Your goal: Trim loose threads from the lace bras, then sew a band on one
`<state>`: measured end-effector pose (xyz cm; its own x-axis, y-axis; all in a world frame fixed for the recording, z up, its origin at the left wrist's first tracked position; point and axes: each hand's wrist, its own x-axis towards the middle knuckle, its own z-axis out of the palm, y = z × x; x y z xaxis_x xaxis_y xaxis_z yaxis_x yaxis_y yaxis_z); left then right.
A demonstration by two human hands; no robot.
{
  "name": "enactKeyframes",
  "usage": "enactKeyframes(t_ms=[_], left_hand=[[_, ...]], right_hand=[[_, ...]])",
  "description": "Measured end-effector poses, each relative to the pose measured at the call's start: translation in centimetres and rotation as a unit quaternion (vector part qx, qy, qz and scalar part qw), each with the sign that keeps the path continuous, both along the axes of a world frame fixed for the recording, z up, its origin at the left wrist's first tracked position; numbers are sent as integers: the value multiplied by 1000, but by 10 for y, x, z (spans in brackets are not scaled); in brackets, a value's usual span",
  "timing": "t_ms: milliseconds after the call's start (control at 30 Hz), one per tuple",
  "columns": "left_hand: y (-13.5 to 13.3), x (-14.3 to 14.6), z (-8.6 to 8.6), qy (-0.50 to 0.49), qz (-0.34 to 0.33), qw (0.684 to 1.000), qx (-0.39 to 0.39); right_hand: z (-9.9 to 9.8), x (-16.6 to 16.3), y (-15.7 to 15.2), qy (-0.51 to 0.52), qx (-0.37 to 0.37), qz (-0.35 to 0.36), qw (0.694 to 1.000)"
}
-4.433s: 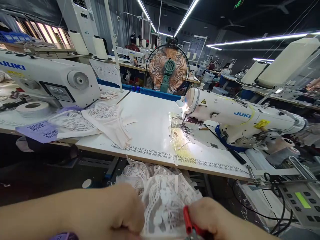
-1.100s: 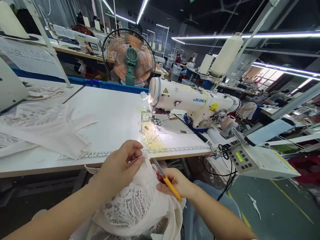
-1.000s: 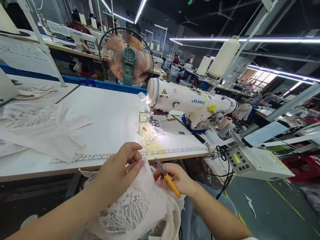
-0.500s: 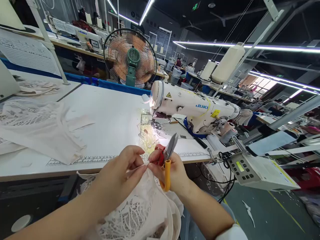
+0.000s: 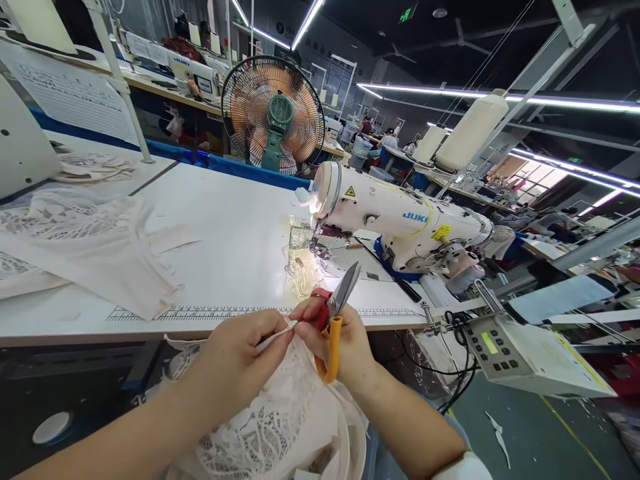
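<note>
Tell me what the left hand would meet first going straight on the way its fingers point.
Most likely the right hand, pinching the same white lace garment just ahead of the left hand; the exact gap is unclear.

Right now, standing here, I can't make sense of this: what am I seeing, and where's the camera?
There is no robot: a person works bare-handed, seen by one head-worn camera looking forward and down. The left hand and right hand pinch a narrow white strip, seemingly part of the lace fabric below. The right hand also holds scissors, blades pointing up. On the white table, lace pieces lie at the picture's left and a sewing machine stands toward its right; a ruler scale runs along the near edge.
</note>
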<state>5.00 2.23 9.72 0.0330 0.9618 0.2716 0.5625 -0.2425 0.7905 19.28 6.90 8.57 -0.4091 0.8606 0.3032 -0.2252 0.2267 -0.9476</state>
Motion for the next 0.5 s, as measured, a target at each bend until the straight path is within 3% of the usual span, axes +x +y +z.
enactKeyframes(t_ms=[100, 333, 433, 500], left_hand=[[0, 0, 2, -15, -1, 1000, -23], [2, -1, 10, -157, -56, 971, -171], [1, -7, 14, -204, -63, 956, -201], [1, -12, 15, -218, -67, 950, -214]], right_hand=[[4, -2, 0, -10, -3, 0, 1000], [9, -6, 5, -3, -31, 46, 998], [11, 10, 14, -115, -6, 115, 987], [12, 26, 20, -213, 28, 176, 961]])
